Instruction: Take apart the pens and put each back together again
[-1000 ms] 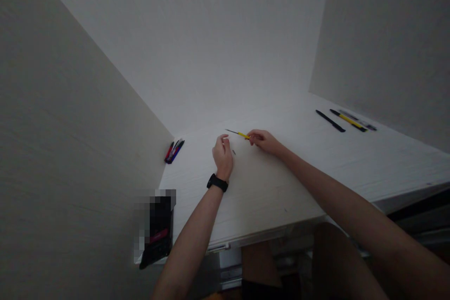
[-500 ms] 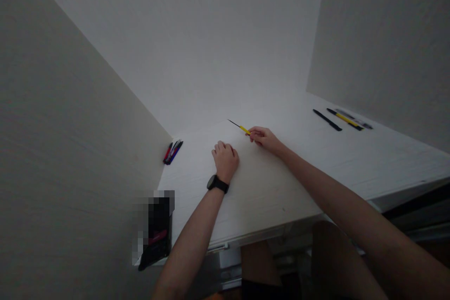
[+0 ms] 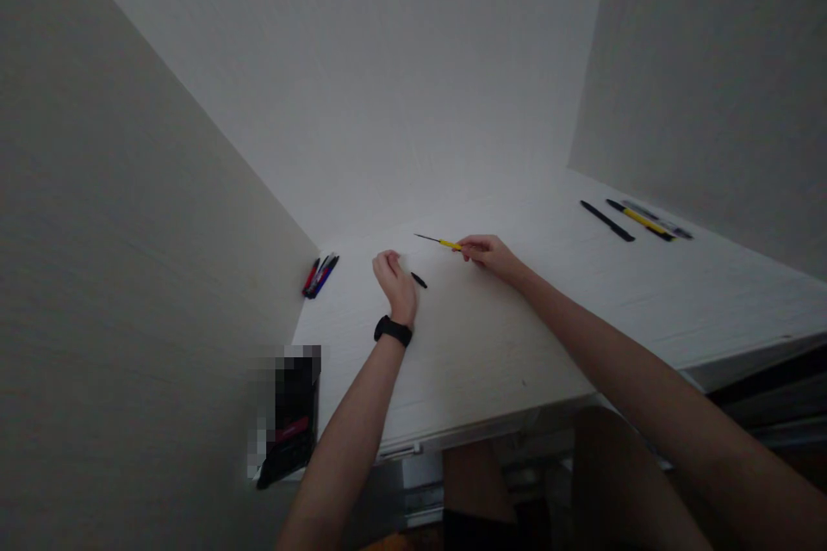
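Yellow-handled screwdriver (image 3: 447,244), thin dark shaft

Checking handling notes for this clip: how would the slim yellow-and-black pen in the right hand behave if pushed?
The slim yellow-and-black pen looks stiff and light, since it juts straight out from the right hand. Its narrow rounded body would probably roll on the white tabletop.

Head-worn view, forward and down onto desk (image 3: 504,336), left hand (image 3: 391,280), right hand (image 3: 492,256) near.

Smooth yellow plastic pen (image 3: 445,244) is showing a slight sheen above a matt white wood-grain desk (image 3: 504,336), while a black rubbery watch strap (image 3: 392,331) is keeping a dull finish.
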The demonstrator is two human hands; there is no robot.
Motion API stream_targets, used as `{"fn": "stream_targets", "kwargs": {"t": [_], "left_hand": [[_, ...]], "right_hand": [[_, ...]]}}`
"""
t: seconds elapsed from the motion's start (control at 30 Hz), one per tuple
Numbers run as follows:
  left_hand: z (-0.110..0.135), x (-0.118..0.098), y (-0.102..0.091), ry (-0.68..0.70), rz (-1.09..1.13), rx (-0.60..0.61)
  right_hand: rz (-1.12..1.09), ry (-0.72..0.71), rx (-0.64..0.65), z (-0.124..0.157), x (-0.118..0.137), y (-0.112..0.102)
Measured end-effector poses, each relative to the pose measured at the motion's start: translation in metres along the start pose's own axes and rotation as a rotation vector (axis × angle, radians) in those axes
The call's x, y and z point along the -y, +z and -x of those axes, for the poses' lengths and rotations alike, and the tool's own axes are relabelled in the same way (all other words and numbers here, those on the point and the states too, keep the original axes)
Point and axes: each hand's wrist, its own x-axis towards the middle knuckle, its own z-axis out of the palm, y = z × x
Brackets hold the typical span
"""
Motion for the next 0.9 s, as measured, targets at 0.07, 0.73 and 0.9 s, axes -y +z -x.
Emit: {"fn": "stream_targets", "kwargs": {"t": [0.07,0.73,0.9], "left_hand": [[-0.001,0.001,-0.002,-0.009,-0.002,-0.044],[0.0,-0.002,-0.001,0.059,-0.007,0.009],[0.0,-0.002,-0.001,0.075,-0.001,0.025]], "right_hand": [[0.029,0.002,-0.002,-0.002,-0.003,0.0],[0.108,-0.003,0.001,-0.008,-0.012,-0.001],[0.108,-0.003,0.014,-0.01,-0.015,-0.001]]}}
